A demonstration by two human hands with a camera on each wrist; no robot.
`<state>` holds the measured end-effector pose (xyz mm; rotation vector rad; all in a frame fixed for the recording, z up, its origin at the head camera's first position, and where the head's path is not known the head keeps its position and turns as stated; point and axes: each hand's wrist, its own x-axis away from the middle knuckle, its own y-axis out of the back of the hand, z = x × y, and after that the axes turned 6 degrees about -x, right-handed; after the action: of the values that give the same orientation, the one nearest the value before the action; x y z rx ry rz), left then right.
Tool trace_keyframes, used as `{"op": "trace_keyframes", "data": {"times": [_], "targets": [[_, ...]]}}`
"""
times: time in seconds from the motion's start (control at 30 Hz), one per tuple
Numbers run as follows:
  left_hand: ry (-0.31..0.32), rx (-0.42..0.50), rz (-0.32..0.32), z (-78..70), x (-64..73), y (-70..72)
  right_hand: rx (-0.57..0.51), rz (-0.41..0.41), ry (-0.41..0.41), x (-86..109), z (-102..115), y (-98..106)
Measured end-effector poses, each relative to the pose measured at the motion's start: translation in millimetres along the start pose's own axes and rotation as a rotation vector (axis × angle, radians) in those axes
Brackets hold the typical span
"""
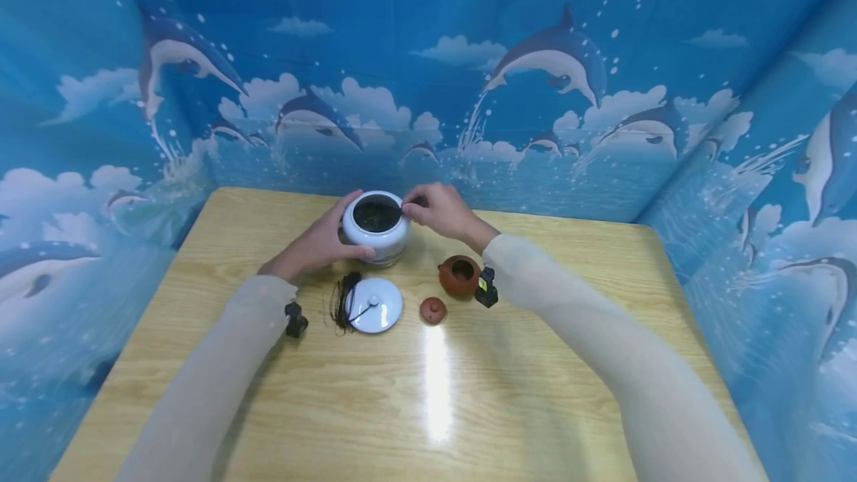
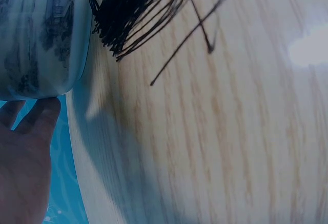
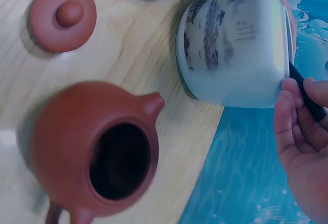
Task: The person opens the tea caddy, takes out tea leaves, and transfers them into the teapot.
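Observation:
A white ceramic jar [image 1: 390, 245] with a painted landscape stands at the table's far side, its mouth uncovered. Dark, leafy-looking contents [image 1: 376, 218] lie inside. My left hand [image 1: 318, 242] grips the jar from the left, thumb in front and fingers round the back. At the right of the rim, my right hand [image 1: 442, 210] pinches a slim black handle [image 3: 298, 79]; its other end is hidden in the jar. Nearer to me than the right hand sits a reddish-brown clay teapot [image 3: 66, 142], lidless, its spout pointing toward the jar.
The jar's white lid [image 1: 390, 307] lies knob up in front of it, with a black tassel [image 1: 344, 303] at its left side. A small clay teapot lid [image 1: 433, 311] rests beside the teapot. Dolphin-printed curtains [image 1: 428, 80] surround the wooden table [image 1: 335, 407].

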<state>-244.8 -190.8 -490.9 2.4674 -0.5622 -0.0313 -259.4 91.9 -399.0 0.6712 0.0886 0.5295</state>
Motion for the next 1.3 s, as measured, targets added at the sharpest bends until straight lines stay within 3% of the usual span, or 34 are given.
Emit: {"op": "trace_keyframes", "data": {"times": [0.47, 0.9, 1.3], "targets": [[0.018, -0.045, -0.021, -1.7, 2.1, -2.0, -0.303, -0.059, -0.108, 12.4, -13.8, 6.7], [0.023, -0.059, -0.031, -1.7, 0.7, -2.5, -0.359, -0.099, -0.124, 17.3, -19.6, 10.5], [0.018, -0.07, -0.035, 0.0, 1.3, -1.7, -0.433, -0.12, -0.136, 26.4, -23.7, 27.2]]}}
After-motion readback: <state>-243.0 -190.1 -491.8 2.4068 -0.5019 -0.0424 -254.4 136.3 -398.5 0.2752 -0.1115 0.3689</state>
